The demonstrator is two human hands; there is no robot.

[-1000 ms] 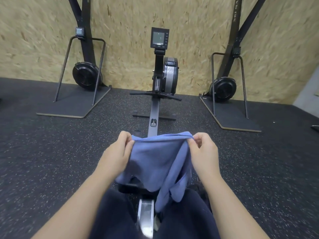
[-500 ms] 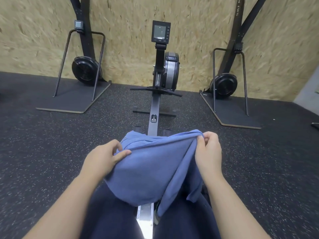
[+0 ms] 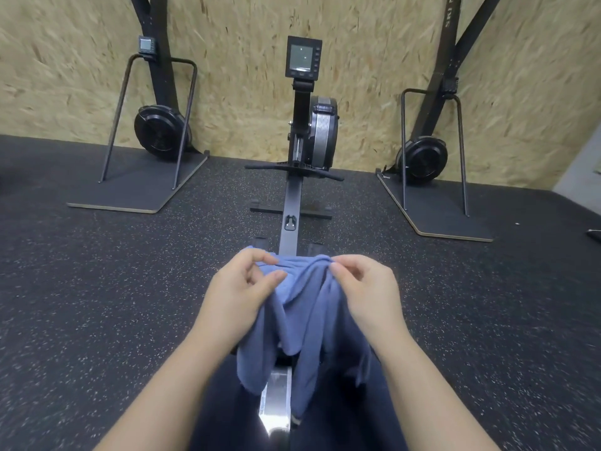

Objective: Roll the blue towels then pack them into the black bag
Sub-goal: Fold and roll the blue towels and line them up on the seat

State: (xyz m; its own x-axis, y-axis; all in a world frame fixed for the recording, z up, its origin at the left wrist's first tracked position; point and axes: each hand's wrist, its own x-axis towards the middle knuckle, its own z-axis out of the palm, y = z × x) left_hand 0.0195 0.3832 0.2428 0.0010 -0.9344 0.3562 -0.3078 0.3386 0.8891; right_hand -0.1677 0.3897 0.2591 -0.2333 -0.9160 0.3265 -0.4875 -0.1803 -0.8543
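Observation:
A blue towel (image 3: pixel 302 320) hangs bunched in front of me over my lap, its folds drooping over the rail of a rowing machine. My left hand (image 3: pixel 242 288) pinches the towel's top edge at the left between thumb and fingers. At the right end of that top edge, my right hand (image 3: pixel 361 288) pinches the cloth with its fingertips. The two hands are close together, with the top edge gathered between them. No black bag is in view.
I sit on a rowing machine (image 3: pixel 302 141) whose rail (image 3: pixel 289 229) runs ahead to its flywheel and monitor. Two ski trainers on flat bases stand at the left (image 3: pixel 153 135) and right (image 3: pixel 429 157) against a chipboard wall. Dark speckled rubber floor lies all around.
My left hand has moved up and right and now pinches the top edge. The hands have come closer together, and the towel, spread wide half a second ago, is bunched into hanging folds.

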